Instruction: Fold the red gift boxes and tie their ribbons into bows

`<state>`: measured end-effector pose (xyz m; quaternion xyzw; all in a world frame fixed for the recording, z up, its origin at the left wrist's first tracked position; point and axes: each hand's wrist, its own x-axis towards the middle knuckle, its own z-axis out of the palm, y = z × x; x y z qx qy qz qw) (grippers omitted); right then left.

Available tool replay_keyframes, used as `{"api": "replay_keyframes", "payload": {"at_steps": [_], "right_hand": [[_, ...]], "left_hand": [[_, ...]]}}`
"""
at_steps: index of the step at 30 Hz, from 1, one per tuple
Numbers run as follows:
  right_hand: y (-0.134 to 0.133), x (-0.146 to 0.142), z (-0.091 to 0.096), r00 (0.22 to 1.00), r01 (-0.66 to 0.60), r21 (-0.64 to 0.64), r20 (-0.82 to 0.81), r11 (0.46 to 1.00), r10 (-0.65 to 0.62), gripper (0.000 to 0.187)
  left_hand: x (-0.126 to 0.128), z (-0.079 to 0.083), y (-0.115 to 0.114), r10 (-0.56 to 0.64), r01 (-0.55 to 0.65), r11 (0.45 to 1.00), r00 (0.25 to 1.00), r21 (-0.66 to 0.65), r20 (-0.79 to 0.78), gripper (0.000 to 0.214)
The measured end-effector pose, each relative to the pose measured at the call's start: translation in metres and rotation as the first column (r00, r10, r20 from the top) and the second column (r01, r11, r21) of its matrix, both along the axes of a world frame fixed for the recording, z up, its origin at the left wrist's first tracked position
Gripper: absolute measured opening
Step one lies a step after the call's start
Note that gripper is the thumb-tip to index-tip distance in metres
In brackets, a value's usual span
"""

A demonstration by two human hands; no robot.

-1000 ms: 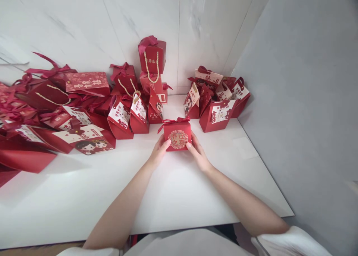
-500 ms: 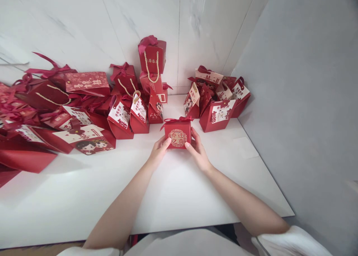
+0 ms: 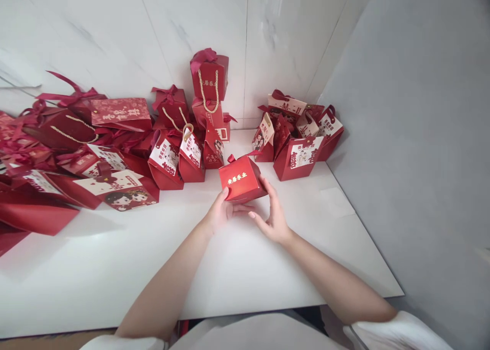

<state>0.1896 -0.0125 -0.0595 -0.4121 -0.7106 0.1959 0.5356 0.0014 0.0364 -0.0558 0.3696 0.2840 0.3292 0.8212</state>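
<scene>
A small red gift box with gold characters on its facing side and a red ribbon bow on top is raised over the table, tilted and turned slightly. My left hand holds it at the lower left corner, thumb against the front and fingers stretched beneath it. At the box's right side is my right hand; its fingertips touch that side, while its thumb stands apart from the box. Just behind the box, a red gift box with a picture panel stands on the table.
Many red gift boxes with ribbons and cord handles crowd the left of the white table. A stacked gift box rises near the tiled wall. Several gift boxes stand at the back right, near a grey wall.
The gift box has been turned and tilted, so a different side with gold characters faces me. My right thumb has come off its front; my left fingers have moved underneath.
</scene>
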Motion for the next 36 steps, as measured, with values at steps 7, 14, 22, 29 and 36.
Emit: {"api": "replay_keyframes", "payload": {"at_steps": [7, 14, 22, 29, 36], "right_hand": [[0.005, 0.0, 0.0, 0.984, 0.17, -0.02, -0.046, 0.985, -0.171, 0.084], [0.005, -0.001, 0.0, 0.983, 0.151, -0.045, -0.1, 0.987, -0.155, 0.08], [0.007, 0.0, -0.002, 0.982, 0.164, -0.059, -0.086, 0.985, -0.168, 0.079], [0.012, 0.009, 0.001, 0.995, 0.04, -0.079, -0.094, 0.996, -0.047, 0.08], [0.009, 0.012, 0.001, 0.984, -0.064, -0.176, -0.176, 0.982, 0.032, 0.055]], "left_hand": [[0.014, 0.006, -0.011, -0.1, 0.156, 0.922, 0.98, -0.355, 0.172, 0.091], [0.016, 0.008, -0.01, -0.037, 0.12, 0.869, 0.983, -0.481, 0.178, 0.086], [0.014, 0.004, -0.01, -0.118, 0.169, 0.923, 0.98, -0.347, 0.163, 0.084], [0.016, -0.003, -0.013, 0.214, -0.193, 0.964, 0.971, 0.183, -0.102, 0.072], [0.006, 0.005, -0.008, 0.475, -0.252, 0.704, 0.862, 0.664, -0.177, 0.095]]}}
